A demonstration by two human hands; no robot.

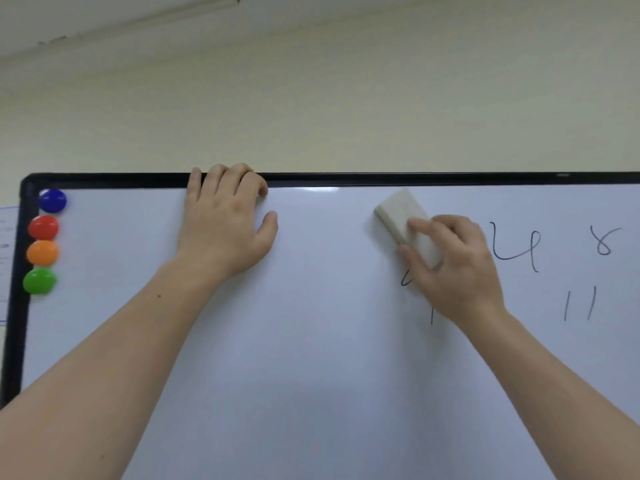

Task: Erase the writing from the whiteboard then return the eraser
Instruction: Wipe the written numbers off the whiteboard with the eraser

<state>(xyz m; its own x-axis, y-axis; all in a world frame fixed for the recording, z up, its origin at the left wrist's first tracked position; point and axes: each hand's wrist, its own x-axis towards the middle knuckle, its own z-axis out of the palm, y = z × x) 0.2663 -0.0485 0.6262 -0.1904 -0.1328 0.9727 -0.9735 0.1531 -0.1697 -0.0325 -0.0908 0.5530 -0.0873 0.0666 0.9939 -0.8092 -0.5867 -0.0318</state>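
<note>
A whiteboard point(311, 341) with a black frame fills the lower part of the view. My right hand point(457, 268) grips a pale grey eraser point(398, 213) and presses it flat on the board near the top, tilted up to the left. Dark handwriting point(516, 247) lies right of that hand: a "4", an "8" and "11" below. Partial strokes show under and left of my right hand. My left hand point(225, 223) rests flat on the board, its fingers hooked over the top frame edge, holding nothing.
Blue point(52, 200), red point(43, 227), orange point(42, 252) and green point(39, 280) round magnets sit in a column at the board's upper left corner. A cream wall rises above the board. A paper sheet point(5, 265) hangs left of the frame.
</note>
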